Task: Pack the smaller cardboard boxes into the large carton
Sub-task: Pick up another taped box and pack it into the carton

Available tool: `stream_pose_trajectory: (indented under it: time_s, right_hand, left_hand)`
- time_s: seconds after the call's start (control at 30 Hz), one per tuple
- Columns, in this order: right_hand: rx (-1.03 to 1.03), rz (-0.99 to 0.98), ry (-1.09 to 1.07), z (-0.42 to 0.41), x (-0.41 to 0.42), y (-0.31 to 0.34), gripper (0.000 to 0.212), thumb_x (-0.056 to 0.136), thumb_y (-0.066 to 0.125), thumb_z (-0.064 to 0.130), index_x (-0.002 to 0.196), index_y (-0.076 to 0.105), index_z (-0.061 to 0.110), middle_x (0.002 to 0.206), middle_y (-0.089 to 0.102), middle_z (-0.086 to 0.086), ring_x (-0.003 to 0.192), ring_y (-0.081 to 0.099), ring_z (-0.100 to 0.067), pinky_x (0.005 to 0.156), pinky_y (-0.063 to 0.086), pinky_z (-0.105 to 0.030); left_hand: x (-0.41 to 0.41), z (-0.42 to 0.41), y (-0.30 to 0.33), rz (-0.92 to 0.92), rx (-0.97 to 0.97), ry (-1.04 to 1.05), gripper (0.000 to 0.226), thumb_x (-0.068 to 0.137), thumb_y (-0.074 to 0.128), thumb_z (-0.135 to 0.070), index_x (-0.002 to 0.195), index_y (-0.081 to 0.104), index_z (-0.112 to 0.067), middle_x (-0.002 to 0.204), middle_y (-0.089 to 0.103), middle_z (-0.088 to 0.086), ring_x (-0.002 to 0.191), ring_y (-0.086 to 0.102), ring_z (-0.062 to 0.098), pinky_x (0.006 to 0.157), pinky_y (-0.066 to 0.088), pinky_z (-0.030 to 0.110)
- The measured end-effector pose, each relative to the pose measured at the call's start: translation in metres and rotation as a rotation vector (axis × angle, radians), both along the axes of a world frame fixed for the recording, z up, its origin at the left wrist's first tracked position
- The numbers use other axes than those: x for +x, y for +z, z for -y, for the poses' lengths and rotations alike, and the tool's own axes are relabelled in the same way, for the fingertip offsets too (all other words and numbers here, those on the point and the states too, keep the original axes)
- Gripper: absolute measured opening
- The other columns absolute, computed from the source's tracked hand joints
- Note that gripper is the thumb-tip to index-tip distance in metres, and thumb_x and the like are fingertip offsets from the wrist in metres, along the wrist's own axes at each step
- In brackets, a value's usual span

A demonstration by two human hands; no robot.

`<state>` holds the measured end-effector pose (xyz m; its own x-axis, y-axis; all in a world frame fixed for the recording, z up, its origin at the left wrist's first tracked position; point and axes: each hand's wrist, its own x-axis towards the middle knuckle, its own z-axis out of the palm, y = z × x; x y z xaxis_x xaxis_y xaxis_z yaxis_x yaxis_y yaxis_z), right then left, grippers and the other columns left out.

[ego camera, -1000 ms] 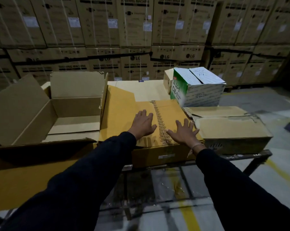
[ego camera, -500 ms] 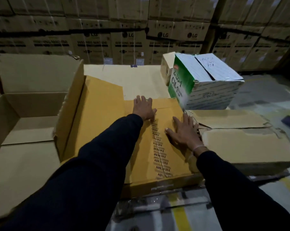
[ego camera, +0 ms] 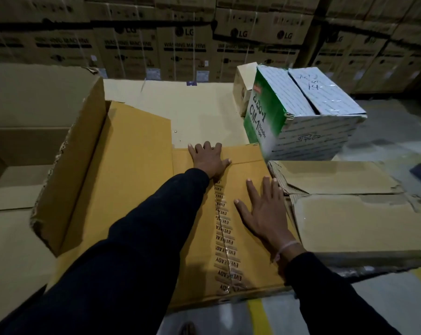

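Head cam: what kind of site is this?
Most likely an appliance warehouse. A wall of stacked brown cartons printed LG and WASHING MACHINE fills the background, the grey concrete floor carries a painted yellow line, and loose cardboard boxes sit on a work surface.

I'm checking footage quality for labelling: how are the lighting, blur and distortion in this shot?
Head view: dim overall, dark at the corners; the stacked cartons behind bow from wide-angle distortion; the green-and-white box looks slightly smeared; tape print beside the right hand stays readable.

Head view, looking forward and down (close) over outstretched arms
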<state>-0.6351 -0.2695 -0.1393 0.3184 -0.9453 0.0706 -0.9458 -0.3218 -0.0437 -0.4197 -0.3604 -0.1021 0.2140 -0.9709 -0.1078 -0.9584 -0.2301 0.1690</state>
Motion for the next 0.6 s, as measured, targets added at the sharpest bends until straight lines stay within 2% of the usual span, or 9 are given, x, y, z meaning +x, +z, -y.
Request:
stream_pose_trajectory:
  time_s: [0.17, 0.43, 0.53, 0.6]
  right_hand:
    - [0.011, -0.024, 0.007, -0.037, -0.016, 0.003, 0.086, 0.098, 0.012, 0.079, 0.168, 0.014, 0.028, 0.172, 0.006, -0.025, 0.159, 0.000, -0.044, 0.128, 0.003, -0.056]
    - [0.061, -0.017, 0.037, -0.103, -0.059, 0.005, 0.088, 0.097, 0.010, 0.080, 0.168, 0.009, 0.029, 0.173, -0.001, -0.024, 0.159, -0.006, -0.043, 0.128, 0.004, -0.054]
    - [0.075, -0.038, 0.041, -0.119, -0.069, 0.004, 0.089, 0.096, 0.008, 0.081, 0.168, 0.006, 0.028, 0.173, -0.004, -0.023, 0.159, -0.008, -0.043, 0.128, 0.002, -0.055]
    - [0.074, -0.043, 0.053, -0.128, -0.075, 0.004, 0.090, 0.096, 0.008, 0.081, 0.168, 0.006, 0.028, 0.172, -0.005, -0.024, 0.158, -0.009, -0.044, 0.128, 0.000, -0.055]
  left_hand:
    - [-0.022, -0.035, 0.000, 0.004, -0.001, 0.025, 0.075, 0.096, 0.040, -0.071, 0.149, 0.035, -0.019, 0.149, 0.039, 0.021, 0.141, 0.032, 0.048, 0.119, 0.006, 0.069]
    - [-0.067, -0.100, 0.005, 0.010, 0.017, 0.047, 0.077, 0.096, 0.042, -0.070, 0.149, 0.033, -0.016, 0.150, 0.038, 0.024, 0.141, 0.030, 0.050, 0.120, 0.011, 0.065]
    - [-0.078, -0.123, 0.008, 0.008, 0.013, 0.050, 0.077, 0.097, 0.042, -0.068, 0.151, 0.031, -0.014, 0.153, 0.034, 0.025, 0.145, 0.023, 0.051, 0.121, 0.011, 0.063]
    - [-0.083, -0.141, 0.010, -0.014, -0.001, 0.037, 0.079, 0.098, 0.045, -0.065, 0.155, 0.025, -0.014, 0.159, 0.024, 0.028, 0.150, 0.012, 0.050, 0.123, 0.009, 0.061]
